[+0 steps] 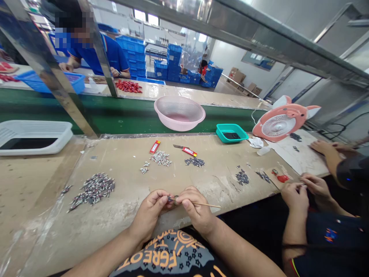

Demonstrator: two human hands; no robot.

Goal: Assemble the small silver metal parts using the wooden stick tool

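Low in the middle of the view, my left hand (149, 214) pinches a small dark metal part (172, 199) at its fingertips. My right hand (196, 209) meets it there, its fingers closed on a thin wooden stick (208, 204) that runs out to the right. Several heaps of small metal-and-dark parts lie on the worn wooden workbench (135, 215). The nearest heap (160, 158) is just beyond my hands, and a larger one (93, 189) is to their left. A red utility knife (186, 151) and a red box cutter (155, 147) lie further out.
A co-worker's hands (305, 188) work at the bench to the right. Beyond it are a green conveyor belt (121, 115), a pink colander (179, 113), a teal tray (231, 132), a pink fan (281, 123), a white tray (34, 136) and stacked blue crates (129, 50).
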